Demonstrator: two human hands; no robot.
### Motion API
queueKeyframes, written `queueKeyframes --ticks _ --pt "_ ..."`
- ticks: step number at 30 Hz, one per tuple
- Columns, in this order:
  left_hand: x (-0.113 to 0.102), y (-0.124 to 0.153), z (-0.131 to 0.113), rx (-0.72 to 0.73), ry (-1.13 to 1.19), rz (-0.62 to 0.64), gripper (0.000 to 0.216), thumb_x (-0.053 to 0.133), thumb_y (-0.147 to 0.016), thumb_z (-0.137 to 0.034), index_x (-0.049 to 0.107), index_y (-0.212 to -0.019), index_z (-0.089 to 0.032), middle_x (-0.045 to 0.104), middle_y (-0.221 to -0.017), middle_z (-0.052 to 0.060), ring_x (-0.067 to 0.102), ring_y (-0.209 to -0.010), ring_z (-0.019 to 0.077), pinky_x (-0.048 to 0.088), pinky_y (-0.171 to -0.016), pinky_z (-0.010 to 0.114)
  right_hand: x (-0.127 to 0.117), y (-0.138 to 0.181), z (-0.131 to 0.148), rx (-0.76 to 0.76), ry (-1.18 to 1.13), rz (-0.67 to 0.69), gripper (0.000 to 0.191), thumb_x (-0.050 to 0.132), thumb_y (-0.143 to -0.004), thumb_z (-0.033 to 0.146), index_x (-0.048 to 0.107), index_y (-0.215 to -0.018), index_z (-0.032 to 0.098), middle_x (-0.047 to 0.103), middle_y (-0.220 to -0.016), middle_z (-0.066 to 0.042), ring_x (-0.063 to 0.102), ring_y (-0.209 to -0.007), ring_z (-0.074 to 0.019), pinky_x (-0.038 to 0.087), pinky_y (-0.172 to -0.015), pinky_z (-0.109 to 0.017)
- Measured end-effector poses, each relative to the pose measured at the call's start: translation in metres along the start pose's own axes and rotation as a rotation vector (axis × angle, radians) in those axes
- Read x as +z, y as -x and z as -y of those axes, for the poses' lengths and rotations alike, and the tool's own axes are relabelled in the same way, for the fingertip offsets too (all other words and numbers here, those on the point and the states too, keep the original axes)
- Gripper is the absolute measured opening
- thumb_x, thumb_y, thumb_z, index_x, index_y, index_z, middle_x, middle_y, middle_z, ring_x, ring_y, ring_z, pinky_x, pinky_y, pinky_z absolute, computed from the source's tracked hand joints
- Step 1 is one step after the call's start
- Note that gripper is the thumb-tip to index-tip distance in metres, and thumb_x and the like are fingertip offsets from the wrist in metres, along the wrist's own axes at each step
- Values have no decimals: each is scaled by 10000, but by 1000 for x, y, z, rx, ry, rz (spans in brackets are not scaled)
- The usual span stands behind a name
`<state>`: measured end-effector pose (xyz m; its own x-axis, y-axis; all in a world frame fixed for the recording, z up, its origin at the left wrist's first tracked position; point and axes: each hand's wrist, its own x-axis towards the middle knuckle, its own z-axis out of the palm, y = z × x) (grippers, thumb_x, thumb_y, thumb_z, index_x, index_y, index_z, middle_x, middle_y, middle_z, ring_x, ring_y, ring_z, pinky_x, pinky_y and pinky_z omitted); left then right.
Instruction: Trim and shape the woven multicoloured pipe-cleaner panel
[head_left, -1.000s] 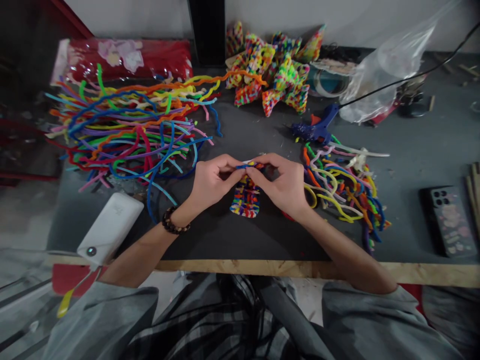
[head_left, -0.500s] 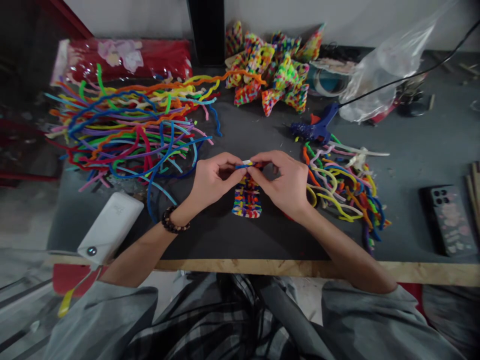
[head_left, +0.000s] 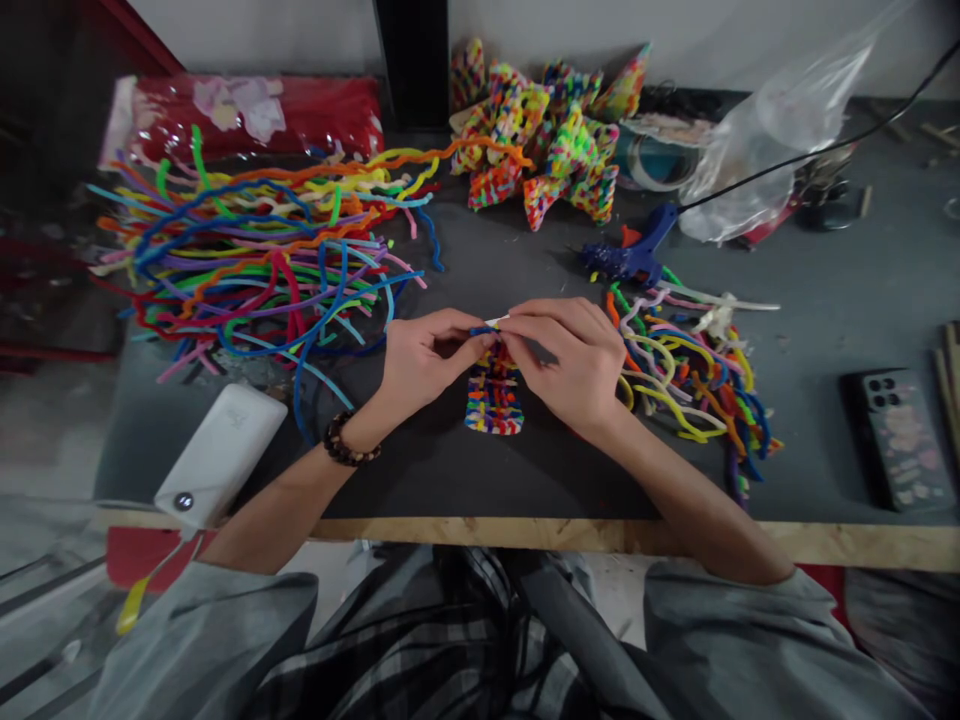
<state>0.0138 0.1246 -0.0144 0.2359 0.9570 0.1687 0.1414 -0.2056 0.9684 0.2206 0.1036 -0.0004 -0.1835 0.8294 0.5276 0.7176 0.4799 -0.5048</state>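
A small woven multicoloured mat (head_left: 493, 400) of pipe cleaners lies on the dark table in front of me. My left hand (head_left: 424, 358) pinches its upper left edge, where a blue pipe cleaner runs across. My right hand (head_left: 574, 360) pinches the same top edge from the right, its fingertips meeting the left hand's. Both hands are closed on the weave. A beaded bracelet sits on my left wrist.
A big heap of loose pipe cleaners (head_left: 255, 255) lies at the left, a smaller heap (head_left: 686, 365) at the right. Finished woven pieces (head_left: 544, 140) are piled at the back. A blue glue gun (head_left: 634, 255), a white power bank (head_left: 217, 455) and a phone (head_left: 904, 440) also lie here.
My right hand has shifted slightly left over the top of the woven mat, its fingers curling lower. My left hand has hardly moved.
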Motion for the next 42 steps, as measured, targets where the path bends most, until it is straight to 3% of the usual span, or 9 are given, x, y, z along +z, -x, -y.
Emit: queueKeyframes --ticks 8,14,17,19,21,24,29,36,42 --pt "-4 2 8 84 -105 -61 206 820 -909 -395 825 -984 -203 833 -864 35 778 -724 147 603 -654 222 5 2 0 -124 26 -20 262 640 -1031 174 814 -1061 367 846 -1097 29 765 -950 -217 546 -841 -411" --pt "-4 2 2 146 -190 -119 140 776 -930 -317 821 -964 -189 827 -817 12 760 -668 116 570 -602 174 6 2 -6 -252 23 -5 285 637 -1028 163 807 -1116 374 839 -1143 35 760 -1011 -217 537 -838 -401" --pt "-3 3 -1 185 -223 -117 127 784 -920 -302 825 -965 -191 835 -832 15 770 -678 121 580 -622 181 -1 -4 1 -97 -150 -5 174 680 -1014 235 803 -1105 317 824 -1165 -20 754 -1071 -246 565 -907 -427" --pt "-3 4 -2 218 -255 -112 110 781 -920 -280 830 -970 -195 838 -836 14 772 -677 119 572 -617 180 -5 -8 6 92 -316 -8 143 710 -1002 310 799 -1107 270 812 -1160 -52 752 -1055 -243 581 -839 -390" --pt "-3 4 -3 235 -288 -99 108 772 -931 -278 834 -979 -204 842 -848 12 775 -684 120 569 -619 185 -6 -10 7 253 -446 49 179 716 -1001 381 805 -1070 243 819 -1078 -48 749 -927 -207 557 -711 -333" --pt "-3 5 -5 234 -303 -84 119 774 -944 -299 836 -990 -208 851 -888 18 789 -727 132 591 -661 201 -4 -9 4 376 -535 154 241 762 -962 461 819 -975 227 814 -891 -16 677 -695 -150 482 -582 -292" --pt "-4 5 -5 255 -298 -59 97 788 -950 -290 836 -989 -215 855 -904 12 798 -746 131 604 -691 206 -1 -7 3 363 -496 122 202 842 -895 417 824 -935 220 796 -829 1 601 -615 -124 424 -539 -283" --pt "-4 4 0 157 -149 -20 216 780 -980 -419 819 -1034 -213 862 -969 43 833 -848 177 644 -729 242 -1 -7 2 169 -364 32 105 806 -962 332 820 -987 231 812 -939 -20 721 -797 -171 561 -738 -311" --pt "-3 5 -2 168 -151 5 196 743 -1007 -364 788 -1124 -213 856 -961 43 817 -828 156 618 -727 231 -5 -8 3 160 -343 15 116 830 -949 353 820 -981 243 819 -953 -26 753 -841 -194 596 -780 -322"
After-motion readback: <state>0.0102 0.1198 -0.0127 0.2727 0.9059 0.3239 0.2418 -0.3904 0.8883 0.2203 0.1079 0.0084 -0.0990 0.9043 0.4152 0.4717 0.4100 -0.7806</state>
